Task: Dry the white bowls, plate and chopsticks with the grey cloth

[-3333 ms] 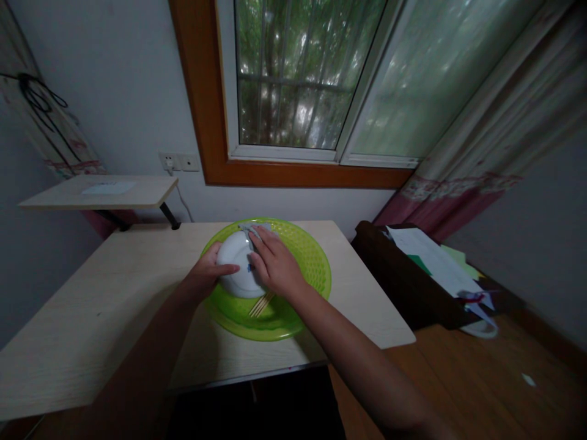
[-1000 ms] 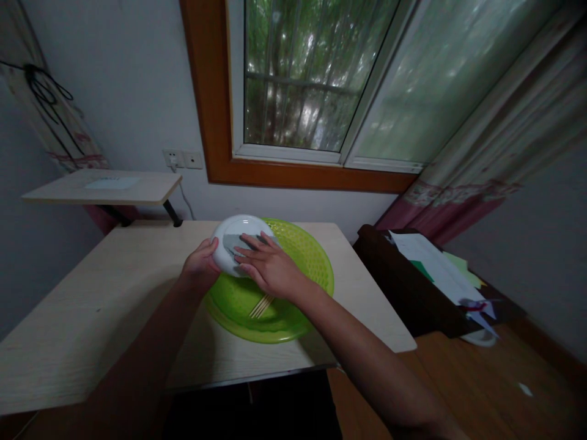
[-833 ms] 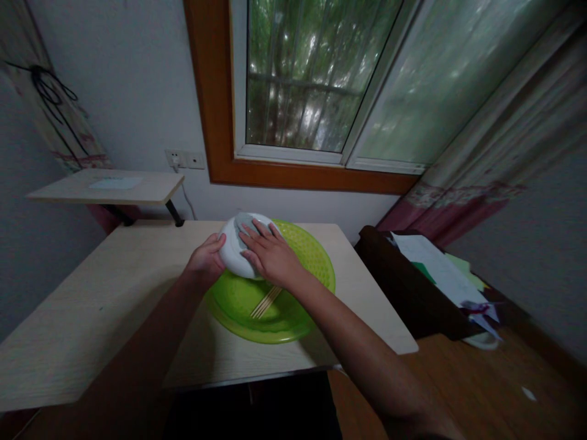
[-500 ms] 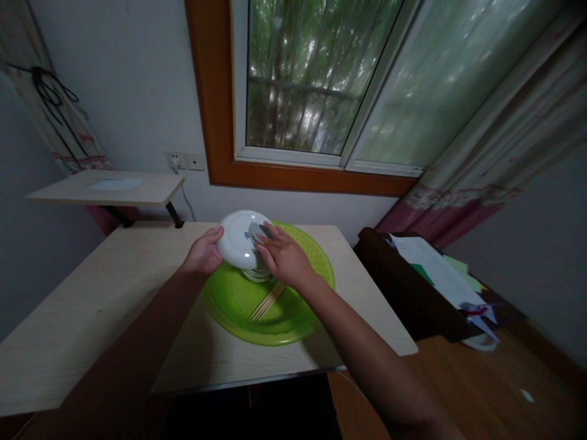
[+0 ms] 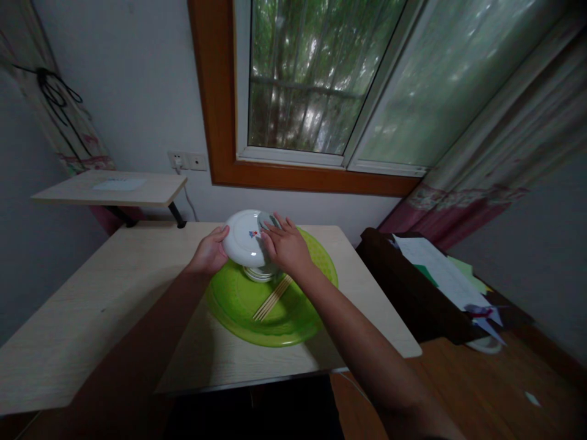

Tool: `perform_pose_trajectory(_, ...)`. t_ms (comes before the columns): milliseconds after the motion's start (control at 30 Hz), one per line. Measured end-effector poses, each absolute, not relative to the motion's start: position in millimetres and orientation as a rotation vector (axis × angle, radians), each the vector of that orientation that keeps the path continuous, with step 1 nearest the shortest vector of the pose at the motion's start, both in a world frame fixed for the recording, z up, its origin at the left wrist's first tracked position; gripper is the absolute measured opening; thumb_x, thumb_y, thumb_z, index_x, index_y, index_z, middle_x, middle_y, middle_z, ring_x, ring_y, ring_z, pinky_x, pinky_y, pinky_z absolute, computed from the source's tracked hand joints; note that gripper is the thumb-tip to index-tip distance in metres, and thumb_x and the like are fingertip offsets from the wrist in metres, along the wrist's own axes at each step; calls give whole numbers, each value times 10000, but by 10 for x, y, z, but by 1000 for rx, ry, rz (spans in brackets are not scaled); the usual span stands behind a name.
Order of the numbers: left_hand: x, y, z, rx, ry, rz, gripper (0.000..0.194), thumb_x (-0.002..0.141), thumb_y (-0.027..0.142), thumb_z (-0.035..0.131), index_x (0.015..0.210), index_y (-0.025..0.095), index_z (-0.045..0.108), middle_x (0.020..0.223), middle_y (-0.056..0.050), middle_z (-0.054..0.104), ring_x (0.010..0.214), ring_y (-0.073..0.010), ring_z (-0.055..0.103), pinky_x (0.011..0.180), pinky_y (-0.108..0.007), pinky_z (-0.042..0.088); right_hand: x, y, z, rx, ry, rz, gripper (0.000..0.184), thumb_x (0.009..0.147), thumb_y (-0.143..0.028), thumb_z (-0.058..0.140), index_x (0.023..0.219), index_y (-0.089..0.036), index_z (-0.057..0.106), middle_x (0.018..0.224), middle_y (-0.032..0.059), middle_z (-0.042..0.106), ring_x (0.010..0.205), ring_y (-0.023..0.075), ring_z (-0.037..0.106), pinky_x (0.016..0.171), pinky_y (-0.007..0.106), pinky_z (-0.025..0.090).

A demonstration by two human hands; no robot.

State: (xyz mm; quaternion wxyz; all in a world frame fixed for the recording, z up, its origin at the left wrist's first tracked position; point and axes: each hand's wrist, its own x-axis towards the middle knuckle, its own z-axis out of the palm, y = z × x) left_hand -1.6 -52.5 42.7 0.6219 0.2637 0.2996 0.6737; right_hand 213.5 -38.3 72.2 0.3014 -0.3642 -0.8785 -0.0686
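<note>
My left hand (image 5: 211,249) grips the left rim of a white plate (image 5: 241,244), thumb on the face toward me, which bears a small blue and red mark. The plate is tilted and held above a green basin (image 5: 233,324). Over the plate's right side lies my right hand (image 5: 288,244), its fingers stretched out and spread. A greyish patch shows beneath those fingers; I cannot tell whether it is a cloth or shadow. Partly hidden under the plate, several stacked white dishes (image 5: 259,275) sit in the basin. Several wooden chopsticks (image 5: 271,299) lie beside them.
The basin stands on a pale wooden table (image 5: 123,275). A small raised shelf (image 5: 156,192) with a paper sheet is at its left back. Behind are a wall socket (image 5: 188,161) and a window. To the right, papers (image 5: 431,269) rest on a dark brown piece of furniture.
My right hand has slid slightly up and right across the plate, its fingers more spread. The left hand still holds the rim. The whole view has shifted a little.
</note>
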Motion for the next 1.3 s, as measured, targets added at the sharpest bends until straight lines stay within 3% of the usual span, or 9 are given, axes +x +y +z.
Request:
perform_pose_trajectory(100, -21, -506, 397, 584, 689, 1553, 209, 933, 160, 557, 1059, 74, 701, 1023, -144, 769, 1010, -264, 729, 964, -407, 582, 2199, -418, 683, -892, -2350, -155, 397, 1057, -350, 431, 1150, -161, 768, 1249, 100, 737, 1441, 293, 472, 1223, 528, 330)
perform_pose_trajectory(200, -19, -505, 389, 565, 705, 1541, 212, 940, 144, 535, 1049, 73, 702, 987, -133, 772, 946, -240, 735, 931, -384, 590, 2177, -472, 662, -707, -2437, -83, 378, 1057, -340, 428, 1146, -198, 768, 1256, 57, 739, 1455, 251, 458, 1217, 492, 356)
perform_pose_trajectory(400, -2, -533, 397, 574, 661, 1465, 215, 936, 96, 514, 1028, 75, 707, 930, -109, 771, 774, -163, 718, 752, -264, 593, 2016, -487, 661, -660, -2526, -63, 424, 1061, -404, 424, 1420, -256, 592, 1523, 24, 539, 1543, 252, 297, 1253, 543, 263)
perform_pose_trajectory(533, -17, -518, 352, 629, 660, 1474, 233, 922, 124, 549, 1093, 77, 699, 1001, -130, 772, 902, -213, 738, 866, -326, 598, 2039, -437, 633, -898, -2395, -138, 469, 1052, -430, 440, 1454, -217, 557, 1556, 61, 495, 1544, 287, 289, 1259, 570, 222)
perform_pose_trajectory(667, -57, -488, 302, 601, 697, 1509, 283, 908, 150, 589, 1163, 64, 677, 1036, -150, 769, 1005, -253, 732, 971, -393, 574, 2165, -424, 597, -983, -2298, -157, 392, 1054, -381, 443, 1285, -196, 699, 1400, 78, 650, 1520, 282, 344, 1263, 558, 217)
perform_pose_trajectory(800, -76, -488, 311, 590, 707, 1553, 256, 919, 137, 567, 1135, 56, 678, 1041, -154, 767, 984, -243, 734, 977, -392, 571, 2225, -466, 587, -781, -2376, -93, 355, 1049, -346, 456, 1177, -208, 757, 1285, 55, 725, 1482, 244, 416, 1268, 508, 242)
perform_pose_trajectory(1000, -43, -517, 350, 581, 671, 1485, 252, 910, 115, 564, 1125, 76, 689, 980, -129, 768, 853, -201, 729, 879, -338, 589, 2083, -535, 623, -628, -2536, -53, 412, 1057, -408, 428, 1401, -274, 609, 1510, 9, 553, 1552, 235, 274, 1266, 552, 223)
perform_pose_trajectory(1133, -19, -526, 344, 636, 659, 1455, 217, 901, 109, 573, 1073, 79, 701, 1001, -137, 766, 856, -199, 730, 856, -321, 594, 2032, -522, 626, -803, -2464, -107, 484, 1049, -439, 444, 1492, -253, 508, 1591, 43, 444, 1566, 270, 231, 1271, 588, 168)
perform_pose_trajectory(1300, -42, -520, 342, 643, 716, 1526, 182, 911, 139, 581, 1034, 71, 696, 993, -140, 768, 947, -227, 735, 941, -368, 584, 2159, -465, 600, -955, -2338, -119, 443, 1045, -423, 456, 1404, -207, 600, 1503, 84, 557, 1535, 302, 308, 1256, 614, 176)
